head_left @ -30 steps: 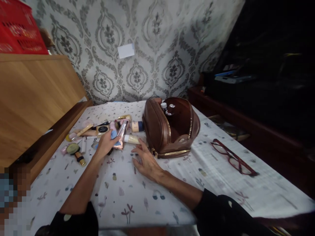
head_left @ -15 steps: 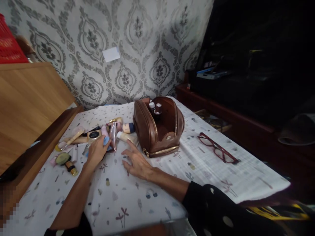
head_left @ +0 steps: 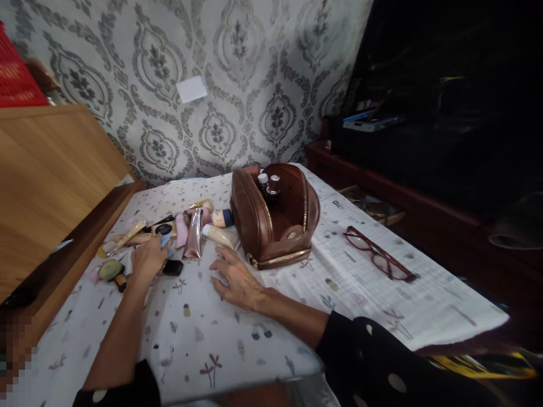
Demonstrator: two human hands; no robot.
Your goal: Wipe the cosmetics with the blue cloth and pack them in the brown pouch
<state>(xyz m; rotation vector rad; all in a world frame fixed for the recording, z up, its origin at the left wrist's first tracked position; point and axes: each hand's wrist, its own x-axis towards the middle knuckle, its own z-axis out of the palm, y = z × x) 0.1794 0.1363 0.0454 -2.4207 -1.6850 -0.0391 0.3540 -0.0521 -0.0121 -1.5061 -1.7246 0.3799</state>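
Observation:
My left hand [head_left: 148, 260] is over the pile of cosmetics at the left, its fingers closed around a light blue item [head_left: 165, 242] mostly hidden by the hand. By its fingertips lies a small black item [head_left: 173, 267]. A shiny pink tube [head_left: 194, 236] and a cream tube with a white cap [head_left: 221, 236] lie between my hands. My right hand [head_left: 235, 280] rests on the cloth with fingers apart, holding nothing, just in front of the brown toiletry bag [head_left: 271, 249]. The bag stands unzipped, with two small dark bottles [head_left: 272, 186] inside.
Red-framed glasses [head_left: 379, 254] lie on the patterned white cloth [head_left: 365, 305] to the right. A bottle with a dark blue cap [head_left: 222, 217] touches the bag's left side. A round green item [head_left: 111, 270] is at the far left, near a wooden panel [head_left: 59, 175].
My left hand has moved left with the light blue item, away from the pink tube, which now lies flatter in full view. The small black item has come into sight. My right hand stays put.

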